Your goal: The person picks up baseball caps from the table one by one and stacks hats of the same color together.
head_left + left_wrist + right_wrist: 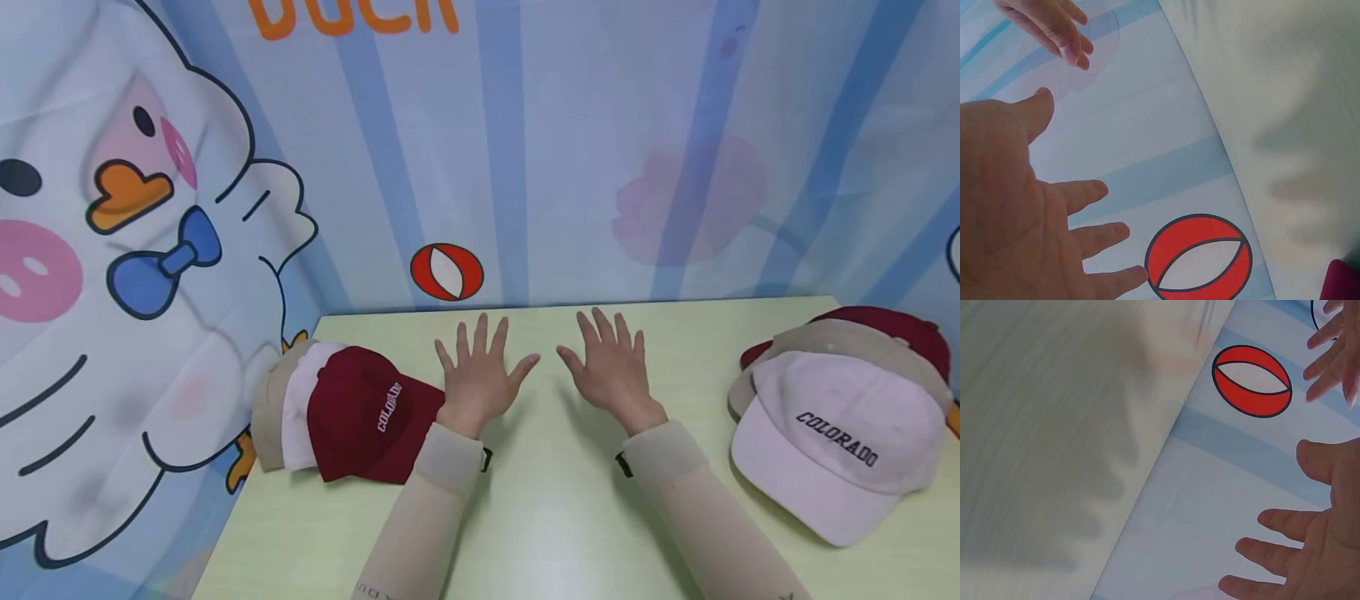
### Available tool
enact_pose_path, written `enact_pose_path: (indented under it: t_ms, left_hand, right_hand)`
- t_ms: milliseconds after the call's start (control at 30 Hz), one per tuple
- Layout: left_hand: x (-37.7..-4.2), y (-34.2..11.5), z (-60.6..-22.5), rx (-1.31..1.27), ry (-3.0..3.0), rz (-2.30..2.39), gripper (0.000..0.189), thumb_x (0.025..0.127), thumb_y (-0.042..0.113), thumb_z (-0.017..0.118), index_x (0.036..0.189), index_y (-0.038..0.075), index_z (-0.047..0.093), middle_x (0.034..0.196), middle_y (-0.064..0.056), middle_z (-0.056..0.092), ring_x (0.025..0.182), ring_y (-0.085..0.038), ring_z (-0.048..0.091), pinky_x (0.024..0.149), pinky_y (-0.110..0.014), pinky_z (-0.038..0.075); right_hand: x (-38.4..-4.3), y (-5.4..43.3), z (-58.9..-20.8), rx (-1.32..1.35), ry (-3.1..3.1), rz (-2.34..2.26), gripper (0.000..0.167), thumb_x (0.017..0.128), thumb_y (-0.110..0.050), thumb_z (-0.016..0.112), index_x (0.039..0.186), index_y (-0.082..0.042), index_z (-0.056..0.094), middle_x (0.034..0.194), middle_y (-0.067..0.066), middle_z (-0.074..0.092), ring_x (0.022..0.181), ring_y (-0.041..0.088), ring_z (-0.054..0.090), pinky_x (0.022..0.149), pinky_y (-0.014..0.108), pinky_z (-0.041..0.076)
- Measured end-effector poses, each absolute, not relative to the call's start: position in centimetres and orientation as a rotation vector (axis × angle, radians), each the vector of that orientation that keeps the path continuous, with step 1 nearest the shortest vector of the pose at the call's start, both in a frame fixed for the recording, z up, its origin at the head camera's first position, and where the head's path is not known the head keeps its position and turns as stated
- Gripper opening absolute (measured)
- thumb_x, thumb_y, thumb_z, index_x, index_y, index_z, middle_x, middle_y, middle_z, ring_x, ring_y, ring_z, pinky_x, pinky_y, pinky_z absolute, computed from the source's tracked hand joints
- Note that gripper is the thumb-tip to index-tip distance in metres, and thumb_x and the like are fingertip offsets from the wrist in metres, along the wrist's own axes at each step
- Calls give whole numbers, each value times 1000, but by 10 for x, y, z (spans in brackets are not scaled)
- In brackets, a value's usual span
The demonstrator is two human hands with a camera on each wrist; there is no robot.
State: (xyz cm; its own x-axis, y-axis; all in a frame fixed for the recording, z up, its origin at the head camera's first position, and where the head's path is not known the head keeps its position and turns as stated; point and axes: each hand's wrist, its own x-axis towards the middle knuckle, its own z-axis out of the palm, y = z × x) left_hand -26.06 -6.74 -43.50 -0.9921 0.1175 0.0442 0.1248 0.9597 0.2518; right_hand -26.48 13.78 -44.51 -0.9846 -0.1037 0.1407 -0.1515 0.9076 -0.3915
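Both hands hover over the middle of the table with fingers spread, and neither holds anything. My left hand [478,379] is nearest a dark red cap [360,417] lettered COLORADO, whose brim reaches toward that wrist. Behind this cap sit a white cap [297,408] and a beige cap [268,417], nested together. My right hand [615,375] is apart from everything. Farther right lies a second stack: a white COLORADO cap [832,442] in front, a beige cap [862,346] behind it, and a dark red cap [915,333] at the back. In the left wrist view the left palm [1004,212] shows bare.
The pale wooden table [547,517] ends at a light blue striped cloth backdrop [570,167]. A cartoon duck [217,400] and a red and white ball [430,271] are printed on the cloth. Each cap stack sits near a side edge of the table.
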Motion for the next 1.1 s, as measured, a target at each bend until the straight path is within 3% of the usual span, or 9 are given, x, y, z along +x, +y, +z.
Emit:
enact_pose_path:
  t_ms: [233, 400, 767, 1100]
  left_hand:
    - [-254, -82, -428, -138, -3077, -350, 84, 100, 74, 38, 167, 28, 18, 175, -10, 14, 160, -42, 14, 125, -68, 14]
    - [-244, -101, -421, -86, -3049, -313, 84, 100, 71, 43, 165, 21, 26, 171, -14, 23, 155, -41, 25, 123, -63, 26]
    - [-216, -140, -410, 4, -2976, -269, 79, 101, 58, 54, 161, 12, 33, 161, -22, 36, 146, -43, 36, 116, -61, 38]
    - [-192, -167, -410, 96, -2912, -245, 81, 97, 51, 64, 159, 9, 34, 158, -25, 37, 143, -45, 38, 112, -65, 39]
  right_hand:
    - [-259, 121, -448, 291, -2928, 736, 68, 108, -45, 49, 161, -6, 33, 167, 23, 30, 156, 48, 21, 124, 70, 15]
    - [-250, 102, -448, 408, -2939, 1158, 64, 108, -45, 49, 158, -7, 39, 163, 20, 39, 153, 43, 33, 122, 63, 28]
    - [-234, 66, -448, 318, -2903, 1893, 56, 106, -47, 53, 154, -18, 49, 155, 7, 53, 139, 33, 54, 113, 54, 45]
    - [-222, 42, -464, 368, -2764, 2393, 60, 108, -37, 53, 154, -1, 43, 154, 21, 51, 134, 39, 59, 106, 44, 53]
